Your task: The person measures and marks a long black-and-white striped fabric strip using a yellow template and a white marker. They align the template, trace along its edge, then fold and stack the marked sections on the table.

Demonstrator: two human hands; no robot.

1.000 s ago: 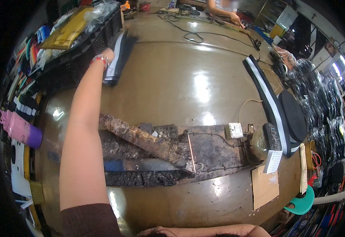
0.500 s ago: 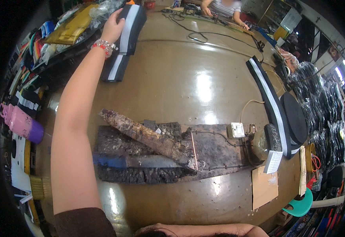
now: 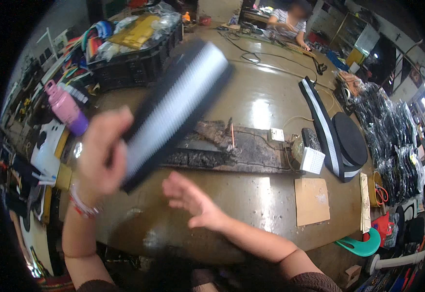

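Observation:
Motion blurs my left hand (image 3: pixel 103 155), which grips the near end of a bundle of black strips (image 3: pixel 178 107) with a wide silver-white stripe. The bundle slants up and to the right, above the table. Just below it, my right hand (image 3: pixel 190 199) is open with fingers spread, apart from the strips and holding nothing. Beyond my hands lies a scorched, crusted board (image 3: pixel 261 151), partly hidden by the bundle. A thin copper-coloured rod or wire (image 3: pixel 232 136) stands up from the board. Beside it is a white switch (image 3: pixel 276 135).
A striped strip (image 3: pixel 319 117) runs to a black roll (image 3: pixel 351 138) on the right. Nearer are a paper pad (image 3: pixel 313 160) and cardboard (image 3: pixel 312 202). At left stand a pink-purple tumbler (image 3: pixel 66 107) and a black crate (image 3: pixel 125 70). Another person (image 3: pixel 290 27) sits at the far end.
My left hand has brought the striped bundle from the far left of the table toward me. My right hand has come up into view and opened. The head view has shifted.

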